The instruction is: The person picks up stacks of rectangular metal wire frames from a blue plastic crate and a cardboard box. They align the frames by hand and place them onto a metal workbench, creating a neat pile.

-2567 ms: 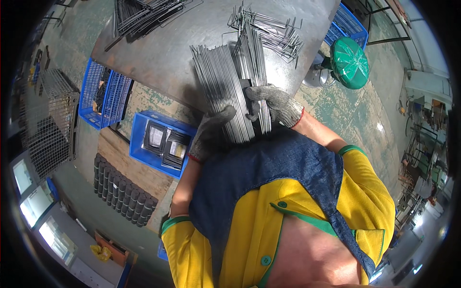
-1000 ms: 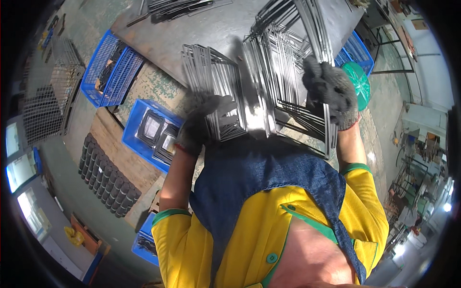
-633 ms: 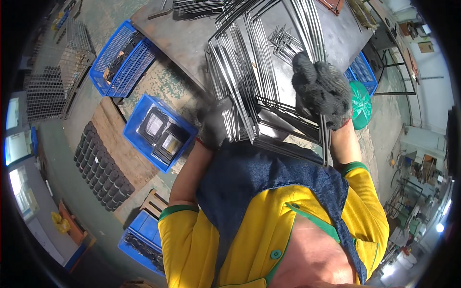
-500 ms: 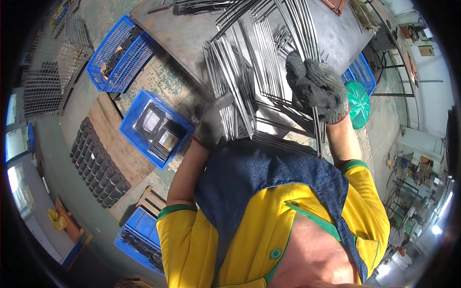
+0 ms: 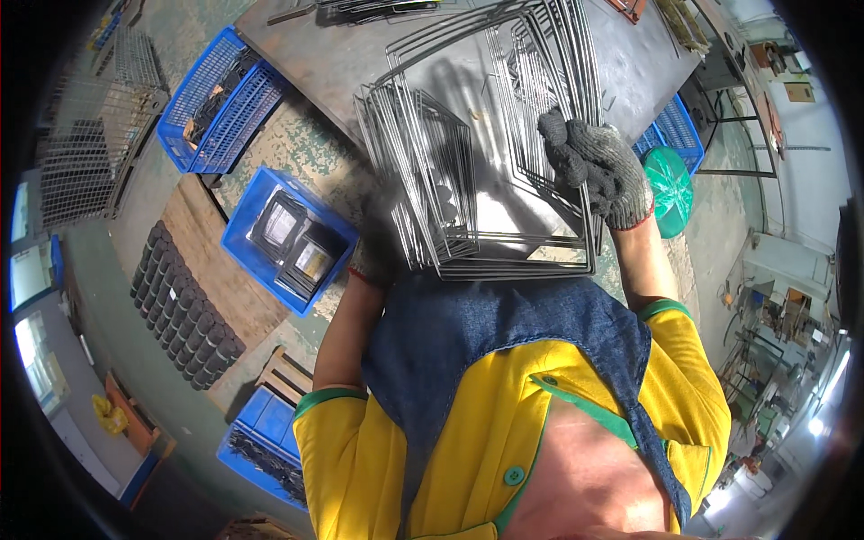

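A bundle of rectangular steel wire frames (image 5: 517, 274) stands tilted over the near edge of the metal table (image 5: 333, 85), against my apron. My right hand (image 5: 605, 171), in a grey knit glove, grips the frames' right side with curled fingers. My left hand (image 5: 376, 236), gloved and dark, is at their left side; its fingers are blurred and partly hidden behind the wires, so its hold is unclear. The left-hand frames (image 5: 396, 171) fan apart from those on the right, and the tabletop shows through between.
More wire pieces (image 5: 378, 11) lie on the table's far side. Blue crates (image 5: 225, 99) and a blue bin (image 5: 247, 225) stand on the floor at left, beside rows of dark bundled coils (image 5: 184, 310). A green wrapped bundle (image 5: 668, 193) is at right.
The frames have spread from a tangled cluster into a more squared bundle, its lower edges now lined up near my apron. My left hand has shifted slightly left; my right stays at the right side.
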Demonstrator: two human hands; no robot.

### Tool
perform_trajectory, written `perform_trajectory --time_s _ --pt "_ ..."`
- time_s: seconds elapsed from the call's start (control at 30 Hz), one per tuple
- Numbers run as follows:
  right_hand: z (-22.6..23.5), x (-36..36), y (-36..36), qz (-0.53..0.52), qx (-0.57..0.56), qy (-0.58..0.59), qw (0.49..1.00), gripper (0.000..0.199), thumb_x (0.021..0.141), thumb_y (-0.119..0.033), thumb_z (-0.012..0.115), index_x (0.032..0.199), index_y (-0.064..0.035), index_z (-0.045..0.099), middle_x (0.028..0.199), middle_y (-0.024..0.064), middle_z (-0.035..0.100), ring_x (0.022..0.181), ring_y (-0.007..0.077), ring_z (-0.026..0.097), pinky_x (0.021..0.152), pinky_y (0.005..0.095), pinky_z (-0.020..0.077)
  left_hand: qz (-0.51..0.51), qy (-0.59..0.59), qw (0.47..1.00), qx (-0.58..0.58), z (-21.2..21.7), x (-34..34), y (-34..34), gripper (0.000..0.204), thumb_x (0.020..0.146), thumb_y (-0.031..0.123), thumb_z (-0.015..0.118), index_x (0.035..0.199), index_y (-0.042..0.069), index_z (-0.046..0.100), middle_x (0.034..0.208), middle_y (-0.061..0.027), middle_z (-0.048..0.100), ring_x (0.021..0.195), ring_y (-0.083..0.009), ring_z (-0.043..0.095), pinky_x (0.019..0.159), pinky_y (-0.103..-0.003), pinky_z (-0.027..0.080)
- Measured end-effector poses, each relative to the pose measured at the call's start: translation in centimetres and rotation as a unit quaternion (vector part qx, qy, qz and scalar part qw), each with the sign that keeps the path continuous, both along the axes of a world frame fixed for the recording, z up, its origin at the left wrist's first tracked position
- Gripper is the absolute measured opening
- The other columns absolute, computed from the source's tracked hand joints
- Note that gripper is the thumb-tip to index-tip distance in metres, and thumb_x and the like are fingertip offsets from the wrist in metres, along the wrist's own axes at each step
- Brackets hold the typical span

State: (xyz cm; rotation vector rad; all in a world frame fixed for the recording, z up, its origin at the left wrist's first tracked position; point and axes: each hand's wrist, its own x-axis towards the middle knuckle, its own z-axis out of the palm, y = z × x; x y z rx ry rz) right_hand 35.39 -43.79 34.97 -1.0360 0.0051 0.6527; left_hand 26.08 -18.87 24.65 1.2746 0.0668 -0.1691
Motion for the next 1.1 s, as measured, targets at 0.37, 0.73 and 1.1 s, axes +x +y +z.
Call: perform_trajectory --time_s 0.37,0.73,1.1 --pt "-4.8 -1.6 -3.5 -0.053 0.005 0.08 0.995 0.027 0.086 -0.018 0.053 0.104 0.0017 0.059 0.087 0.0091 0.064 0.07 0.0125 0.062 0.058 0.0189 0.0499 -0.071 0.206 0.849 -0.482 -4.2 1.0 -0.6 0.058 0.089 0.051 0.04 0.119 0.001 0.042 0.068 0.002 0.037 0.056 -0.0114 0.036 0.053 -0.029 0.036" --pt "-7.0 -3.2 -3.1 -0.148 -0.034 0.142 0.978 0.026 0.089 -0.018 0.05 0.103 0.0024 0.056 0.081 0.007 0.063 0.052 0.0085 0.055 0.041 0.0151 0.0445 -0.052 0.226 0.9 -0.369 -3.1 0.8 -0.4 0.045 0.09 0.032 0.048 0.126 0.006 0.043 0.091 -0.0064 0.059 0.075 -0.019 0.058 0.068 -0.036 0.05" --pt "-10.4 -3.2 -3.3 -0.038 0.206 0.209 0.955 0.052 0.093 -0.039 0.035 0.117 0.0056 0.047 0.115 0.0258 0.052 0.099 0.0303 0.057 0.077 0.0362 0.0514 -0.09 0.218 0.868 -0.437 -1.8 1.2 -1.0 0.036 0.09 0.034 0.047 0.116 0.009 0.048 0.068 0.006 0.034 0.056 -0.0073 0.037 0.051 -0.024 0.033"
